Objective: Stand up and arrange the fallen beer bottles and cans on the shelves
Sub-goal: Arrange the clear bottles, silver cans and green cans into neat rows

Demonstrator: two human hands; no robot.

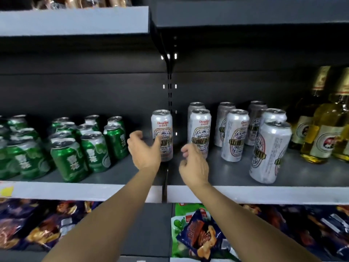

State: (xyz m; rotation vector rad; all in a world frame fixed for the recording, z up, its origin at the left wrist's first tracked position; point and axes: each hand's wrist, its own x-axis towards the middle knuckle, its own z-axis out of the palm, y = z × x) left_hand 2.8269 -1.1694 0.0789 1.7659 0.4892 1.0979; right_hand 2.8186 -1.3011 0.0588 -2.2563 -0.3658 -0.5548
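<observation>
Several white ChongQing beer cans stand upright on the grey shelf (245, 192). One white can (162, 129) stands alone just left of the shelf divider. My left hand (144, 151) is right beside it, thumb against its lower side, fingers loosely curled and holding nothing. My right hand (193, 163) hovers in front of a second white can (200, 127), fingers loosely curled, empty. Further white cans (236, 133) stand in rows to the right, the nearest one (270, 150) by the front edge. Several green cans (94, 150) stand upright on the left.
Yellow glass bottles (324, 129) stand at the far right of the shelf. A slotted upright post (169, 91) splits the shelf bays. Snack bags (202, 235) fill the shelf below. Another shelf (75, 19) hangs overhead.
</observation>
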